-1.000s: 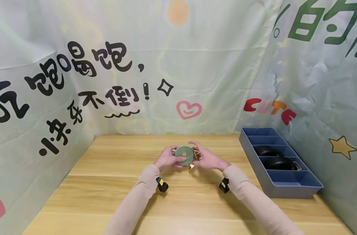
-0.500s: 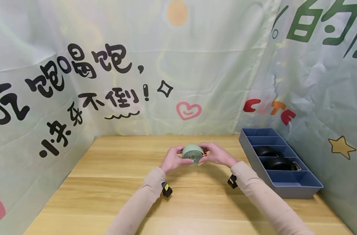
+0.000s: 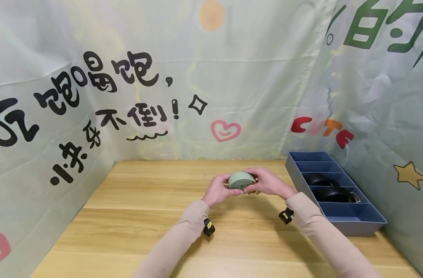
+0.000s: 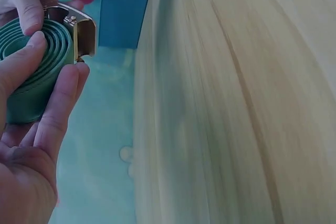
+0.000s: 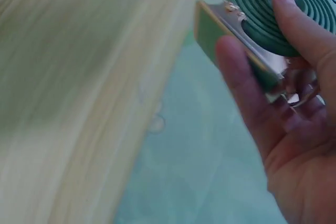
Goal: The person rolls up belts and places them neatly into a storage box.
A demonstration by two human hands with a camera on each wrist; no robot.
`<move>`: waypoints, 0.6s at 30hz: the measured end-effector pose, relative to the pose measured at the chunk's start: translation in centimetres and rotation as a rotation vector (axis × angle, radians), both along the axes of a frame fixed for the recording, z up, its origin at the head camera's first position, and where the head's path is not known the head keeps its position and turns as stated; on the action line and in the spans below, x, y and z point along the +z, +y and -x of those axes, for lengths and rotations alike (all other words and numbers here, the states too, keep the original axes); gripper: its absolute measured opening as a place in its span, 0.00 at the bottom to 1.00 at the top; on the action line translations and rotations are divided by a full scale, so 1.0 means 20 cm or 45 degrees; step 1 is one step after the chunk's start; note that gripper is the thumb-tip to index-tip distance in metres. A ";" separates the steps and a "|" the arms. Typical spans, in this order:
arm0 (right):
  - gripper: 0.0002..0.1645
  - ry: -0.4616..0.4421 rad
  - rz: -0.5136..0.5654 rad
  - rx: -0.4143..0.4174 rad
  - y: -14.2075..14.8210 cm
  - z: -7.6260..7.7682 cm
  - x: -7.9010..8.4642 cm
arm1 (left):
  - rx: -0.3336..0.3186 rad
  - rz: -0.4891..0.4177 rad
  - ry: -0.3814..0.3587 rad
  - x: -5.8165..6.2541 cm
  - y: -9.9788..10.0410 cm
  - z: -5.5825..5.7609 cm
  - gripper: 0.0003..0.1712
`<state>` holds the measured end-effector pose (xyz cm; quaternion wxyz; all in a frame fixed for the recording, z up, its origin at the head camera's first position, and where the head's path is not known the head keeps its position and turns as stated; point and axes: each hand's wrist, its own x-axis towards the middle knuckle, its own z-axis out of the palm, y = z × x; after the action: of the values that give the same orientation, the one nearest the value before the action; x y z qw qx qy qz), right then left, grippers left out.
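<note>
A green belt, rolled into a tight coil, is held up over the table between both hands. Its gold metal buckle sticks out at the coil's side, on the right hand's side. My left hand grips the coil from the left, thumb across the coiled edge and fingers beneath, as the left wrist view shows. From the right, my right hand holds the coil and buckle, its thumb on the coil's face and its fingers round the buckle. Both thumbs meet at the front of the roll.
A blue-grey box with several compartments stands at the table's right side. Rolled black belts lie in two of its middle compartments. The wooden table ends at a printed cloth hanging behind and along the sides.
Both hands have carried the coiled belt to the right, nearer the box. The coil has tipped, so its outer green band now shows on top. The right hand has closed in round the buckle.
</note>
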<state>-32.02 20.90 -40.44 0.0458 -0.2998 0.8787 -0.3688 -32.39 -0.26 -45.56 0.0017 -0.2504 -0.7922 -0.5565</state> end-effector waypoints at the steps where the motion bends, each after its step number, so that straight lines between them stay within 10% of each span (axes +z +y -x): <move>1: 0.24 -0.015 -0.019 0.002 0.01 -0.01 0.01 | -0.004 -0.007 0.010 0.00 0.02 -0.01 0.25; 9: 0.19 0.202 -0.210 -0.048 0.14 -0.05 0.11 | 0.028 0.018 0.074 0.03 0.19 -0.06 0.21; 18: 0.20 0.220 -0.410 -0.062 0.36 -0.15 0.23 | -0.197 0.201 0.109 0.06 0.37 -0.15 0.32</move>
<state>-28.94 28.08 -35.79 0.0085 -0.2976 0.9341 -0.1971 -29.30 7.09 -44.38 -0.0271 -0.3337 -0.8111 -0.4796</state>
